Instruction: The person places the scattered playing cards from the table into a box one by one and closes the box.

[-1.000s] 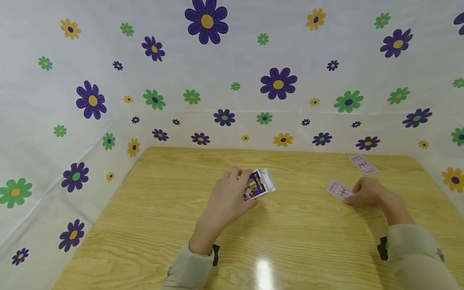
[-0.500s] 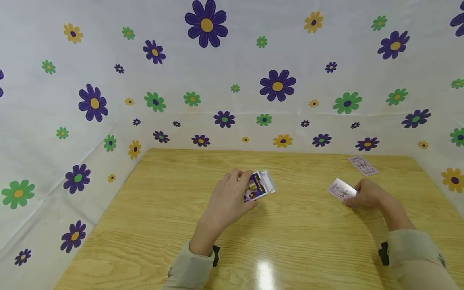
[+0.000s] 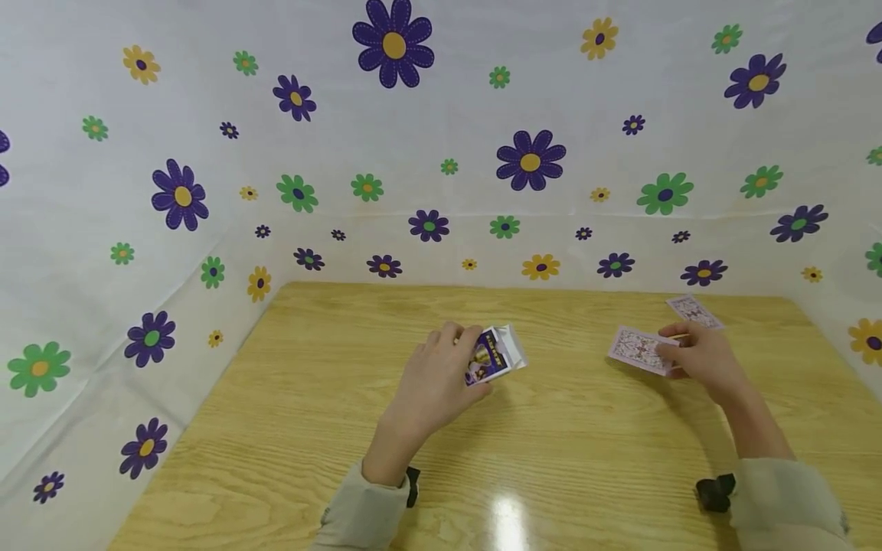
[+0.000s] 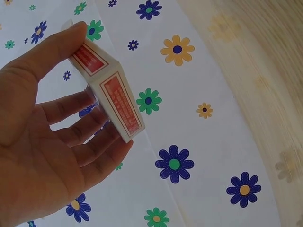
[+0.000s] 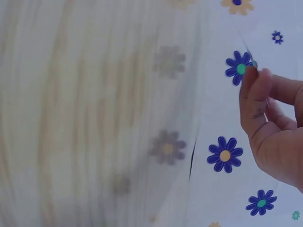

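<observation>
1. The card box (image 3: 494,353) sits in the left hand (image 3: 430,383), lifted just off the table (image 3: 551,451); the thumb lies on one side and the fingers (image 4: 90,130) curl under the other, clamped on it.
2. In the head view the hand hides the near half of the box, and only its purple printed face and pale open flap show past the fingertips.
3. In the left wrist view the box (image 4: 106,92) shows a white side with red labels; the print is too small to read, and the far end is hidden behind the thumb.
4. The card (image 3: 637,350) is pinched by its right edge in the right hand (image 3: 696,353), back up, sticking out to the left of the fingertips and raised off the table.
5. In the right wrist view the right hand (image 5: 272,127) is cut off by the frame edge; thumb and fingers press together, and the card is seen only edge-on as a thin line, hard to make out.
6. A second card (image 3: 692,311) lies flat on the table just beyond the right fingers, its near corner hidden behind them; whether it touches them cannot be told.
7. Flowered sheeting (image 3: 441,153) walls the table on three sides.
</observation>
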Available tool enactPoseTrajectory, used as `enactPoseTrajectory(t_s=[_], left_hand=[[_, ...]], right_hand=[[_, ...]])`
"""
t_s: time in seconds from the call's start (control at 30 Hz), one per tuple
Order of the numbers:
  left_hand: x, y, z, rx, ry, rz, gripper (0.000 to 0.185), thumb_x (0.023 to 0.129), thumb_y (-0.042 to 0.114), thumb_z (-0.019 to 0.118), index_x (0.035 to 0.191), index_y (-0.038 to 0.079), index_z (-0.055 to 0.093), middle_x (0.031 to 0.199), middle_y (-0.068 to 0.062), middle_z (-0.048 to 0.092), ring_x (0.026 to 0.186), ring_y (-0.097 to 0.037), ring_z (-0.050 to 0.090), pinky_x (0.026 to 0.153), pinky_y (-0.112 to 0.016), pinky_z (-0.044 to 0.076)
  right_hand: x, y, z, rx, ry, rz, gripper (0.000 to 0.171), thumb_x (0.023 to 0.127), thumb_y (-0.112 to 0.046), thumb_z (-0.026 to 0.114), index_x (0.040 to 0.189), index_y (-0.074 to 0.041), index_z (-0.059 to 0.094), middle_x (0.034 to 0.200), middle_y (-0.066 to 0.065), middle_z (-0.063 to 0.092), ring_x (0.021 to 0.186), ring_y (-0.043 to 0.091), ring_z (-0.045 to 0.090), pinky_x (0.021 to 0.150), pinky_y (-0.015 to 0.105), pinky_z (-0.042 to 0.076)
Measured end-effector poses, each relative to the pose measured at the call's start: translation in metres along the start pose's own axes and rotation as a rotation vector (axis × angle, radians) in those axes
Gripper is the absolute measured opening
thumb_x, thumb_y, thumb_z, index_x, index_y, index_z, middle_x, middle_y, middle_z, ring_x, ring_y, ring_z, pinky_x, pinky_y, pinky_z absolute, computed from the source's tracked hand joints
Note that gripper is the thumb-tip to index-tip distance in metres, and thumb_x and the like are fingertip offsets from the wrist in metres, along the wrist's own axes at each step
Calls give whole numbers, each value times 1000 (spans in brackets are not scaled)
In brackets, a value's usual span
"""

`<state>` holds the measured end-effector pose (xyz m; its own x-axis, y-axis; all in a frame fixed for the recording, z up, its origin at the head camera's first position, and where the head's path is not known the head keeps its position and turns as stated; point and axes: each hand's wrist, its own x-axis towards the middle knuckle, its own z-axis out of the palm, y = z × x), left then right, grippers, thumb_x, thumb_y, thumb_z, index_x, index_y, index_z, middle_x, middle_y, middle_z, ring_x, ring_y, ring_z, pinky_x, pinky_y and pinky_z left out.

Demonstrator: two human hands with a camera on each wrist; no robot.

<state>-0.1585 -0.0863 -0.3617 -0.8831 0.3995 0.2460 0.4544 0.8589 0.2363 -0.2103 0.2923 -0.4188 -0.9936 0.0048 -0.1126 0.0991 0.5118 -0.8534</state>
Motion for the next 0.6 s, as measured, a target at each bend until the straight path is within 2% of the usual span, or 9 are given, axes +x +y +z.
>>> enactPoseTrajectory(t_s=[0.1, 0.2, 0.3, 0.37, 0.47, 0.6], left_hand=[[2, 0, 1, 10, -2, 7, 75, 78, 34, 85, 140, 9, 51, 125, -14, 57, 104, -28, 59, 89, -44, 53], [3, 0, 4, 20, -12, 10, 74, 79, 35, 85, 139, 9, 51, 125, -14, 57, 104, -28, 60, 88, -43, 53], [4, -1, 6, 20, -23, 6, 75, 78, 35, 85, 139, 9, 51, 124, -13, 57, 104, -29, 60, 87, -42, 53], [4, -1, 8, 15, -26, 2, 74, 78, 35, 85, 139, 9, 51, 124, -13, 57, 105, -29, 59, 87, -42, 53], [5, -1, 9, 9, -34, -5, 74, 79, 34, 85, 139, 9, 50, 124, -13, 57, 107, -29, 59, 89, -43, 53], [7, -1, 9, 1, -33, -11, 74, 79, 33, 85, 140, 9, 50, 125, -13, 57, 108, -29, 59, 90, -43, 53]], right_hand=[[-1, -7, 5, 144, 94, 12, 42, 100, -8, 54, 134, 15, 43, 89, 7, 58, 64, 10, 62, 61, 26, 58], [-3, -13, 11, 317, 201, 51, 35, 101, -8, 53, 128, 12, 46, 83, -1, 59, 58, 9, 63, 57, 24, 57], [-5, -19, 17, 474, 294, 66, 28, 100, -7, 55, 120, 11, 50, 79, -4, 61, 55, 10, 64, 55, 23, 57], [-6, -23, 21, 560, 334, 58, 29, 99, -6, 55, 121, 13, 52, 82, -4, 62, 57, 10, 66, 56, 23, 57], [-7, -31, 28, 616, 340, 29, 41, 98, -3, 56, 133, 17, 48, 96, 0, 60, 63, 8, 69, 61, 22, 58], [-8, -43, 37, 632, 304, -17, 49, 97, 0, 58, 141, 14, 42, 110, 4, 53, 72, 8, 72, 68, 23, 58]])
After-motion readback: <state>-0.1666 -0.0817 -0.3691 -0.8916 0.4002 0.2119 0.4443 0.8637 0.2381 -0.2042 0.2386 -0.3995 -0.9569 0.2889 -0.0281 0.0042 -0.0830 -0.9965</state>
